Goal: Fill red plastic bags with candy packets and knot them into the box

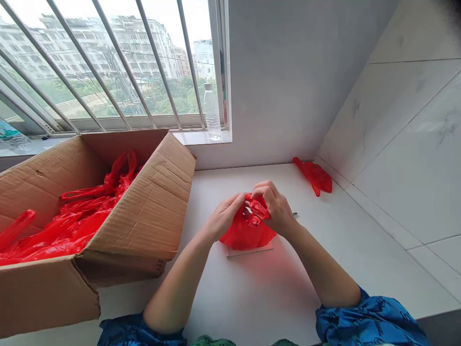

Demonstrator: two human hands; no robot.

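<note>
A red plastic bag (pixel 247 233) hangs between my two hands, above the white tabletop, with its upper part bunched up. My left hand (pixel 228 216) pinches its upper left edge between thumb and fingers. On the other side, my right hand (pixel 275 209) has its fingers curled round the gathered top of the same bag. Under the bag, a flat pale piece (pixel 250 253) lies on the table, mostly covered. The small dark tip of some object (pixel 295 214) shows just beyond my right wrist; its kind I cannot make out.
An open cardboard box (pixel 154 202) full of red plastic bags (pixel 82 221) stands at the left. Another red bag (pixel 317 177) lies crumpled by the wall at the back right. A clear bottle (pixel 212 113) stands on the sill of the barred window.
</note>
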